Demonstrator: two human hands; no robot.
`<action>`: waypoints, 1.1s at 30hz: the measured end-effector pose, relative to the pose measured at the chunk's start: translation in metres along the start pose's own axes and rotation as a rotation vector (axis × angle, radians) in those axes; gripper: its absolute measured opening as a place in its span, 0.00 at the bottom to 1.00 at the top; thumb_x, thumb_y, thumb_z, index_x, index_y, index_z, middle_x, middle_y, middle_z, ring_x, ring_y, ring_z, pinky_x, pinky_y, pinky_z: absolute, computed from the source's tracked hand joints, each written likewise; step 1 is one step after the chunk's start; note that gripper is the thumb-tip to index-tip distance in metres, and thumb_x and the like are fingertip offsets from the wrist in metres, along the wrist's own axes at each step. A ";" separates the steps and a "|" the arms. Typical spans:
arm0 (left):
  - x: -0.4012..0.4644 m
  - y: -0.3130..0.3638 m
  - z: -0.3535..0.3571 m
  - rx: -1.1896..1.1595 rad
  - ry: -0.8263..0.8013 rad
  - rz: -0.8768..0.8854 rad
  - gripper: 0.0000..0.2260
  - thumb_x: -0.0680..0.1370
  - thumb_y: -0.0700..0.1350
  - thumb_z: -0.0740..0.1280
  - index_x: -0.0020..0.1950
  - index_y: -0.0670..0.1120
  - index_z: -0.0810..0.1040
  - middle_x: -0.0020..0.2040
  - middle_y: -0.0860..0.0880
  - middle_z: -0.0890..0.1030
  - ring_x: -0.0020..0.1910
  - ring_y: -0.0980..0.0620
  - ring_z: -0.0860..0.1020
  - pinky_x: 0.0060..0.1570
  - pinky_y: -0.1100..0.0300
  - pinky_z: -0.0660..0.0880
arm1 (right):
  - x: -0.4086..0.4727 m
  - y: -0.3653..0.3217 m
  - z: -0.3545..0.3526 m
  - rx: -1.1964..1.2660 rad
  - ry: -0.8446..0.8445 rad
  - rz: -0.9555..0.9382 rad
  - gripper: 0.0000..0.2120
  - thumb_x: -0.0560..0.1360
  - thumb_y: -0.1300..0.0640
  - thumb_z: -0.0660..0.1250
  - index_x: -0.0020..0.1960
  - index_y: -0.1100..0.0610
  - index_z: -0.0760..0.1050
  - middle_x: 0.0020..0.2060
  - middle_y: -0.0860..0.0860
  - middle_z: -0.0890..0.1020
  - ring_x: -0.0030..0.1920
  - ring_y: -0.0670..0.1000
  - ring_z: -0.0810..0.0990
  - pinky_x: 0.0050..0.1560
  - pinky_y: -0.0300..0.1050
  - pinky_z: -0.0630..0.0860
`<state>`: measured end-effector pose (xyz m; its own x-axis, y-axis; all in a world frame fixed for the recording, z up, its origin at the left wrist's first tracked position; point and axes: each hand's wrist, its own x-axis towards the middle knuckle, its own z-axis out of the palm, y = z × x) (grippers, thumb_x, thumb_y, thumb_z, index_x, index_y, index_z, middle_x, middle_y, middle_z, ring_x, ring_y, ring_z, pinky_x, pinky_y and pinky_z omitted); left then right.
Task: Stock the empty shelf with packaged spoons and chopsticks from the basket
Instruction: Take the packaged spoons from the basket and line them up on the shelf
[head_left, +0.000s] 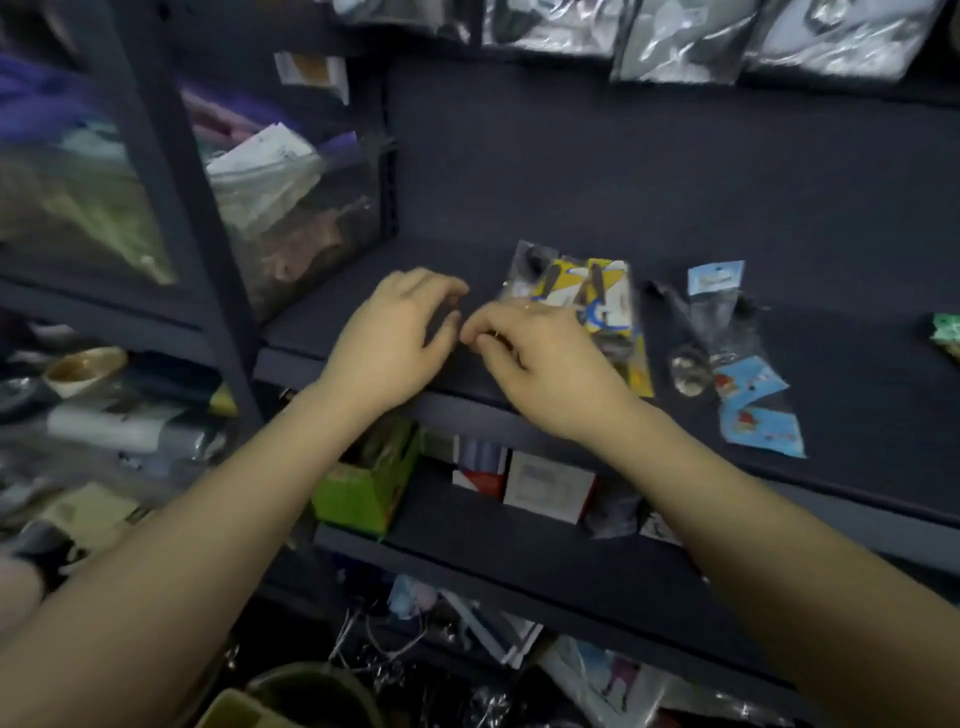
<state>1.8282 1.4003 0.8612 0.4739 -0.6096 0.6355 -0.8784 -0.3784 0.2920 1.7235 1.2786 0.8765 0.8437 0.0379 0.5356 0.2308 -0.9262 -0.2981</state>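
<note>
A dark shelf (571, 197) holds a yellow, blue and white packet of utensils (582, 296) lying flat near its front. To its right lies a clear packet with blue card ends and spoons inside (727, 343). My right hand (540, 358) rests over the left edge of the yellow packet, fingers curled; whether it grips the packet is unclear. My left hand (395, 338) hovers just left of it above the bare shelf, fingers spread and empty. The basket (311, 691) shows as a dark green rim at the bottom edge.
A green packet (945, 332) peeks in at the far right of the shelf. Clear bags hang above (675, 36). The lower shelf holds a green box (363, 483) and white boxes (550, 488). Cluttered shelving stands at left.
</note>
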 end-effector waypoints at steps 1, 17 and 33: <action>-0.021 -0.008 -0.014 0.067 0.019 0.047 0.14 0.75 0.45 0.58 0.58 0.41 0.76 0.50 0.42 0.80 0.50 0.42 0.76 0.48 0.51 0.74 | -0.002 -0.015 0.010 0.026 -0.055 -0.040 0.10 0.73 0.62 0.60 0.48 0.62 0.79 0.42 0.57 0.82 0.44 0.57 0.80 0.47 0.43 0.68; -0.467 -0.181 0.041 -0.023 -0.853 -0.913 0.33 0.67 0.58 0.44 0.59 0.44 0.76 0.52 0.39 0.80 0.51 0.38 0.79 0.51 0.50 0.75 | -0.200 -0.082 0.415 0.180 -1.363 0.150 0.13 0.77 0.58 0.58 0.34 0.50 0.69 0.34 0.49 0.73 0.43 0.54 0.75 0.42 0.43 0.67; -0.620 -0.256 0.236 0.005 -1.168 -0.951 0.15 0.79 0.46 0.56 0.65 0.46 0.69 0.48 0.46 0.76 0.40 0.53 0.71 0.30 0.63 0.64 | -0.374 -0.051 0.680 -0.194 -1.602 0.543 0.27 0.74 0.35 0.58 0.58 0.58 0.73 0.54 0.57 0.80 0.55 0.57 0.80 0.52 0.47 0.75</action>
<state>1.7735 1.7109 0.2238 0.6344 -0.3381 -0.6951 -0.2248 -0.9411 0.2526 1.7255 1.5666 0.1542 0.4349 -0.0752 -0.8973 -0.1833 -0.9830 -0.0064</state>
